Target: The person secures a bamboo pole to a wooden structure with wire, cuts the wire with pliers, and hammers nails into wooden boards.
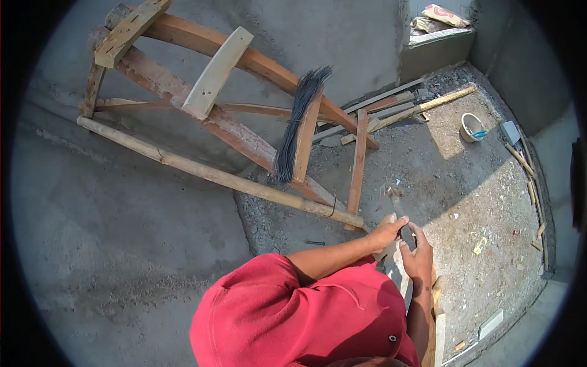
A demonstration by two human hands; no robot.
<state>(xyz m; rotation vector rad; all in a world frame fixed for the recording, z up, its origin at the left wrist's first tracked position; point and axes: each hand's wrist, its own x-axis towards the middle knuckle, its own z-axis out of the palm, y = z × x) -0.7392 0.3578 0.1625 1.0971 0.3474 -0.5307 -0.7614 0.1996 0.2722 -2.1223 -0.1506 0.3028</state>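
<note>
Grips, my left hand [388,233] and right hand [419,255], enclose a hammer-like tool [398,206]; dark wire bundle [298,125] drapes a wooden trestle [243,139].

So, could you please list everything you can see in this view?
wooden frame: one, brown and pale, upper left
wire bundle: one, dark grey, over a frame rung
round pole: one, light brown, along the frame's near side
poles and boards: several, brown and grey, by the back wall
sacks: at least two, pale and brownish, wall opening
bucket: one, whitish, right floor, something blue inside
block: one, pale, beside the bucket
short sticks: several, tan, right wall
yellow scrap: one, right floor
nail-like piece: one, dark, floor left of the hands
tool: one, greyish, in both hands, kind unclear
shirt: one, red, bottom centre
left hand: one, on the tool
right hand: one, on the tool
</note>
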